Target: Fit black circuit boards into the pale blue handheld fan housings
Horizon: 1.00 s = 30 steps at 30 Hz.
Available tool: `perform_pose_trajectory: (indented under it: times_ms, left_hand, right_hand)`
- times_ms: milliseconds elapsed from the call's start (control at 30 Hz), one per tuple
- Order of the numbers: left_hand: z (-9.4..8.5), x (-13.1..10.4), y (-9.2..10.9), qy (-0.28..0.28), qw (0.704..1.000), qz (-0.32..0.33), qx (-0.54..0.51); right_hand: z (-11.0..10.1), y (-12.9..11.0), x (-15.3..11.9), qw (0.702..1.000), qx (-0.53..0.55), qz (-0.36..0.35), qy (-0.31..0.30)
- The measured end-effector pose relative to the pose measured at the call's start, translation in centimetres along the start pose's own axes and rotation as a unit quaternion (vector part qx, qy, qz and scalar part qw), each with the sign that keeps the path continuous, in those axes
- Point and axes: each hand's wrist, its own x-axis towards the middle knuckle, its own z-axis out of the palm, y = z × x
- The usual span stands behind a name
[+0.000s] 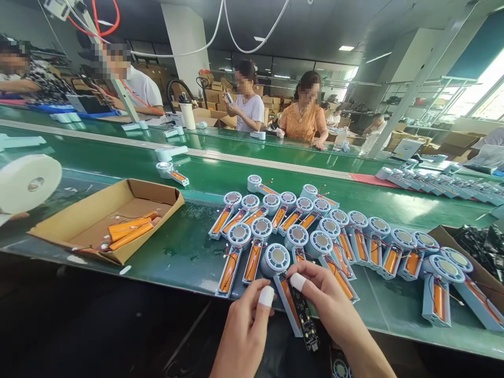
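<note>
My right hand (pixel 328 296) pinches the upper end of a narrow black circuit board (pixel 304 315), which slants down over the table's front edge. Directly beside the board is a pale blue handheld fan housing (pixel 276 258), with an orange battery in its open handle. My left hand (pixel 248 325) is closed just left of that handle, its thumb against the fingers; whatever it may pinch is too small to make out. White covers wrap both thumbs. Around my hands lie several similar fan housings (pixel 262 228) with orange batteries and thin red and black wires.
A shallow cardboard box (pixel 79 215) with orange batteries (pixel 132 231) stands left, near a white tape roll (pixel 29 184). At the right edge, a carton holds black boards (pixel 482 247). Across the green conveyor (pixel 224 170), several people work, one in an orange top (pixel 303 121).
</note>
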Motion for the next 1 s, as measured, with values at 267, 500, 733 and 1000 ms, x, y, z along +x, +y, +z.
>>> perform_pose_trajectory:
  times_ms: [267,500,733,1000]
  left_hand:
    - [1.7,0.8,0.2,-0.101,0.932,-0.145,-0.315]
    - [1.9,0.3,1.5,-0.080,0.917,-0.181,-0.347]
    - [1.6,0.2,1.8,-0.023,0.983,-0.072,-0.168]
    - [1.6,0.5,1.0,0.030,0.989,-0.067,-0.126]
  right_hand:
    - [2.5,0.4,-3.0,0.995,0.046,0.003,-0.094]
    - [0.2,1.0,-3.0,0.998,0.051,-0.047,-0.006]
    - [-0.7,1.0,-3.0,0.967,-0.199,-0.103,0.119]
    - [-0.6,-1.9,-4.1,0.852,-0.500,-0.129,-0.080]
